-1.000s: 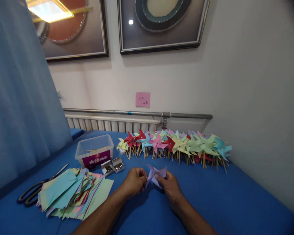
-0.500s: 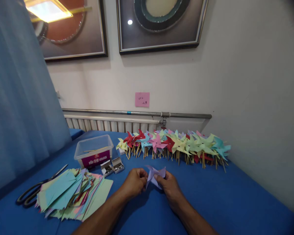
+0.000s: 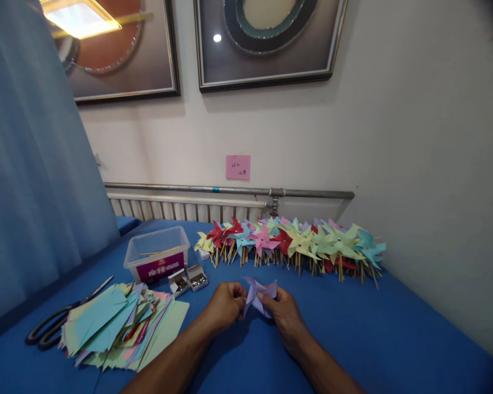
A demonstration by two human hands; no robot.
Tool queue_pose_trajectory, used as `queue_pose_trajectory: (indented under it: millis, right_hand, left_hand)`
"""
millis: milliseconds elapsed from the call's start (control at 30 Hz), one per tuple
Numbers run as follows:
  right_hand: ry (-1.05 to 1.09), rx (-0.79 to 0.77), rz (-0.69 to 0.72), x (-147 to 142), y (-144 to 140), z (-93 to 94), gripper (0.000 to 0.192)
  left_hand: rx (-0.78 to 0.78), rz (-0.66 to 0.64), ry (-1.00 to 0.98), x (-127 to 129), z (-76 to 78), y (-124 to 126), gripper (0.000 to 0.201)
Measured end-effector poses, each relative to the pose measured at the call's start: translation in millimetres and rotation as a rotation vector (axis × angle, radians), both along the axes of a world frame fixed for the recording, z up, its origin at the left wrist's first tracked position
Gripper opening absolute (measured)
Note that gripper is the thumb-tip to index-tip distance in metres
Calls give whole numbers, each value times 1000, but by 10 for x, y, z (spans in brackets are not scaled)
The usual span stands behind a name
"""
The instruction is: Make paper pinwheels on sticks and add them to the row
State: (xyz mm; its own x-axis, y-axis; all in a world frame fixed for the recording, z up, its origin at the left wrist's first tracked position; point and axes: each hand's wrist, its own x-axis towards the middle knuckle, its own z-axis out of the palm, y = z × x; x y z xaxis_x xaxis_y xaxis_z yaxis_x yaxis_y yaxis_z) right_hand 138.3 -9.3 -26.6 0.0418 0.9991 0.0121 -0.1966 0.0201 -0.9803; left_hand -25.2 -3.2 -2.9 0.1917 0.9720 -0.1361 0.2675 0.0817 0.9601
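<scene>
A purple paper pinwheel (image 3: 255, 299) with its blades folded in to the centre is held just above the blue table. My right hand (image 3: 286, 316) grips it, thumb pressed on the middle and fingers behind. Close against its left side, my left hand (image 3: 227, 304) is closed with the fingertips pinched together; what they hold, if anything, is hidden. Left of that hand stand two small open boxes of metal thumbtacks (image 3: 198, 280). Beyond my hands lies a long row of finished pinwheels on sticks (image 3: 299, 243) in several colours.
A pile of cut coloured paper (image 3: 107, 325) lies at the left, with black-handled scissors (image 3: 51, 328) beside it. Behind stands a clear plastic tub (image 3: 158, 268) with a few sticks inside. A blue curtain (image 3: 33, 164) hangs at the left, and a radiator (image 3: 181, 210) runs along the wall.
Almost nothing differs. Both hands and the purple pinwheel keep the same place, and the whole view has shifted very slightly.
</scene>
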Motion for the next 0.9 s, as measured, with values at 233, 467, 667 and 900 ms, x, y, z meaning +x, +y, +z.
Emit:
queue_pose_trajectory:
  millis: [233, 467, 667, 900]
  right_hand:
    - [12, -22, 1, 4, 18, -15, 35]
    - [-26, -14, -30, 8, 16, 3, 33]
    - [-28, -29, -35, 0, 6, 10, 29]
    - [-15, -18, -22, -1, 12, -4, 29]
  left_hand:
    - [-13, -4, -7, -4, -22, 10, 4]
    - [46, 9, 26, 17, -48, 8, 7]
    - [42, 14, -14, 34, -70, 5, 9]
    - [87, 19, 12, 49, -138, 25, 10]
